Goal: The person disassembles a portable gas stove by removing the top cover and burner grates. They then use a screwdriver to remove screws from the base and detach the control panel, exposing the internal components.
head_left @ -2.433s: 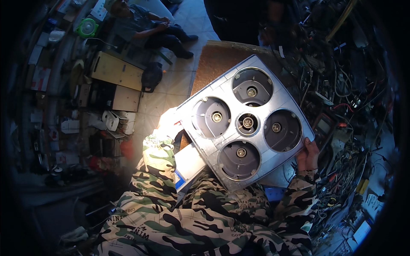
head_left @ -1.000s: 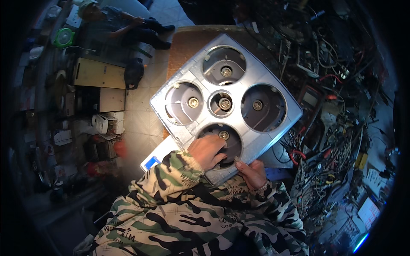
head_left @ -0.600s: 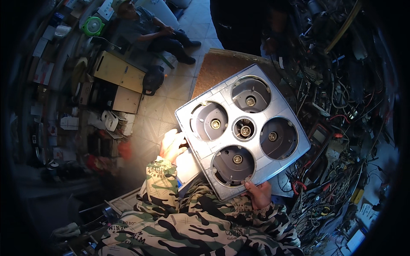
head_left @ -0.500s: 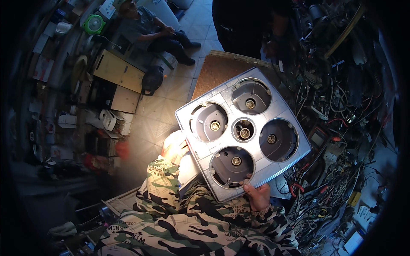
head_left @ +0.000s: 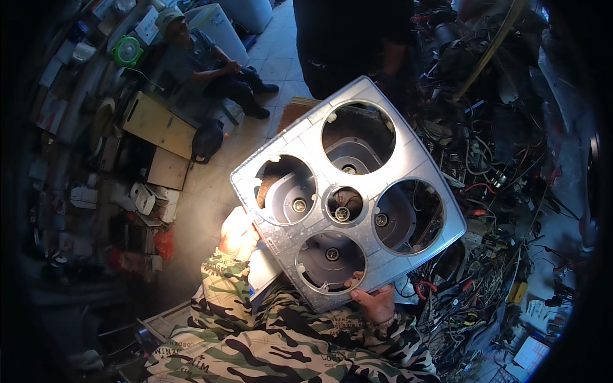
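A square silver panel [head_left: 415,210] with four large round holes and a small middle one is tilted up over a grey housing with brass lamp sockets [head_left: 332,254], which show through the holes; brown board appears through the left hole. My left hand [head_left: 236,236], brightly lit, grips the panel's left edge, its fingertips partly hidden. A pale flat piece [head_left: 263,271] lies below that hand. My right hand [head_left: 371,300] grips the lower right rim, thumb outside and fingertips inside the bottom hole.
A brown board [head_left: 294,113] lies behind the panel. Tangled cables and tools [head_left: 491,268] are heaped on the right. A seated person [head_left: 191,70] and a standing person in dark clothes [head_left: 345,45] are beyond. Cabinets [head_left: 156,127], a black bag [head_left: 207,140] and cluttered shelves are on the left.
The silver panel has risen toward the camera and shifted left, so the sockets now sit off-centre in its holes and the board shows through. Both hands moved with it.
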`<state>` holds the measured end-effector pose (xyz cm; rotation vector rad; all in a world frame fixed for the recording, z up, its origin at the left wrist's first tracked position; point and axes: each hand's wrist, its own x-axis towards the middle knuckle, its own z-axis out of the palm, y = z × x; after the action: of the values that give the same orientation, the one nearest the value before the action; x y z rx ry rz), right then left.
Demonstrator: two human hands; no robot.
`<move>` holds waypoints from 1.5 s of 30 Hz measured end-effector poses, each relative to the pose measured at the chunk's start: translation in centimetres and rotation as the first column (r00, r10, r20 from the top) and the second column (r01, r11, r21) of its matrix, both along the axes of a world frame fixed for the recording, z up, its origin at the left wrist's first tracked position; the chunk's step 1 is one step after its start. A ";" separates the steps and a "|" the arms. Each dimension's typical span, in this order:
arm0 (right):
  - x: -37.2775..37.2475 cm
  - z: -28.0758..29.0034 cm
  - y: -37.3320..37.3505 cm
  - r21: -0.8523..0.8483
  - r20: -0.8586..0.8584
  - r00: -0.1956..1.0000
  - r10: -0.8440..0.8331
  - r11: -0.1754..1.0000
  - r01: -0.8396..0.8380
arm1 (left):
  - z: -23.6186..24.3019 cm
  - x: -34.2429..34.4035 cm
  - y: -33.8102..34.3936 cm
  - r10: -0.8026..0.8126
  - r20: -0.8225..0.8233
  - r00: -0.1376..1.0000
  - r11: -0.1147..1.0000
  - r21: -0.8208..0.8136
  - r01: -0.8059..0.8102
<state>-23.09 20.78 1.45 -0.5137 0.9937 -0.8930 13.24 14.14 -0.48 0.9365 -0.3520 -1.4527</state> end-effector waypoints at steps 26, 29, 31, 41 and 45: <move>-23.9 -1.0 23.2 -0.267 0.282 0.478 -0.832 0.410 0.872 | 8.8 -19.4 -1.9 -0.884 0.255 0.391 0.429 0.115 0.896; -26.5 -2.0 22.6 -0.270 0.282 0.467 -0.838 0.398 0.877 | 7.1 -18.4 -0.9 -0.899 0.309 0.310 0.369 0.156 0.916; -30.0 -3.3 23.5 -0.333 0.145 0.513 -0.846 0.447 0.830 | 5.7 -17.6 0.0 -0.903 0.307 0.301 0.367 0.185 0.912; -41.7 -12.6 22.7 -0.250 -0.065 0.560 -0.826 0.556 0.792 | 3.4 -10.2 3.7 -0.688 0.399 0.606 0.725 0.328 0.606; -41.8 -14.9 20.5 -0.231 -0.078 0.556 -0.827 0.558 0.797 | 3.4 -7.0 3.5 -0.522 0.517 0.679 0.853 0.332 0.403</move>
<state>-64.85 41.28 -13.44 -0.2419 1.3611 -1.8261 6.21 17.63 2.90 1.5496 -0.9955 -1.6421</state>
